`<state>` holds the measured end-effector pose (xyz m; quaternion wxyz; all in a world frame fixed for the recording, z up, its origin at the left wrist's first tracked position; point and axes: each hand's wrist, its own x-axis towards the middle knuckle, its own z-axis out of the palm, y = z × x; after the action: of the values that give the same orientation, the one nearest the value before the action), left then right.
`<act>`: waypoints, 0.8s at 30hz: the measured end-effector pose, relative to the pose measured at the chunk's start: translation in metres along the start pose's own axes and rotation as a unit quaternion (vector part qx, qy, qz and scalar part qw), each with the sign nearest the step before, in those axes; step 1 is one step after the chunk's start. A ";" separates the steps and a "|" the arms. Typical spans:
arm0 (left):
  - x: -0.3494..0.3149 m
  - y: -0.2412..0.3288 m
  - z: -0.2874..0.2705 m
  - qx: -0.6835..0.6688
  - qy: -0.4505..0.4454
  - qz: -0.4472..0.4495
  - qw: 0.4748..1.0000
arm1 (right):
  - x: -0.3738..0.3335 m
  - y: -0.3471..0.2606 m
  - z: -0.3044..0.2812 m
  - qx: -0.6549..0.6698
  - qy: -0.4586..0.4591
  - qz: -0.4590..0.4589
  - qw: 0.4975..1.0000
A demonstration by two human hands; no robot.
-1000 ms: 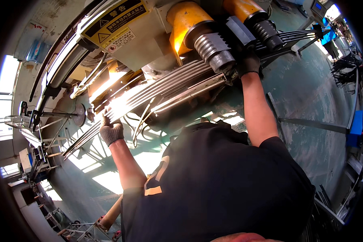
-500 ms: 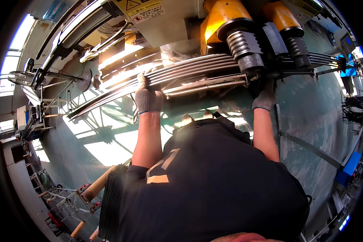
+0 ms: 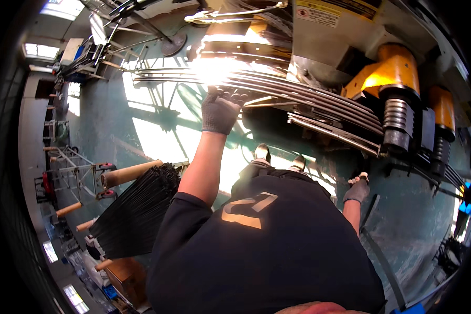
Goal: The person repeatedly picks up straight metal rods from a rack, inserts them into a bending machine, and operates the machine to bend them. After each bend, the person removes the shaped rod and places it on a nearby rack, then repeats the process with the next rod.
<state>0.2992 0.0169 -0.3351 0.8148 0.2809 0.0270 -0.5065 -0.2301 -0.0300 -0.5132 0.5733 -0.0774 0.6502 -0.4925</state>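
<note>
Several long thin metal rods [image 3: 298,97] run side by side across the front of the machine. My left hand [image 3: 221,112], in a grey knit glove, is just on the near side of the rods. Its fingers are loosely bent and apart, with no rod visibly inside them. Strong glare washes out the rods beside it. My right hand [image 3: 356,189], gloved too, is low at the right, below the machine's front edge. Its pale-tipped fingers curl around something dark that I cannot make out. Two orange housings with ribbed metal spindles [image 3: 397,120] stand over the rods' right part.
A bundle of black rods [image 3: 136,209] lies behind my left arm, beside a cardboard tube [image 3: 131,174] and a wheeled metal frame [image 3: 78,167]. A round-based stand [image 3: 174,45] is at the far left. A metal bar [image 3: 384,259] lies along the floor at the right.
My view has swung left, so the machine sits farther right. My left hand has come off the rods to their near side. My right hand has drawn back from under the spindle.
</note>
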 end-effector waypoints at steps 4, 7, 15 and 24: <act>0.026 0.092 -0.069 -0.035 -0.018 0.061 0.997 | 0.000 0.033 -0.018 -0.016 0.014 -0.024 0.999; 0.034 0.160 -0.077 -0.028 0.048 0.118 0.991 | -0.021 0.045 -0.015 -0.154 0.068 -0.026 0.985; 0.090 0.335 -0.152 0.110 0.127 0.171 0.971 | -0.075 0.135 -0.009 -0.238 0.186 0.015 0.953; 0.128 0.367 -0.151 0.119 -0.068 0.080 0.987 | -0.134 0.182 -0.008 -0.346 0.090 0.022 0.934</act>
<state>0.7059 0.1074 -0.3459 0.8134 0.3426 -0.1115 -0.4568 -0.1082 0.1548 -0.5576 0.4610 -0.2123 0.8305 -0.2293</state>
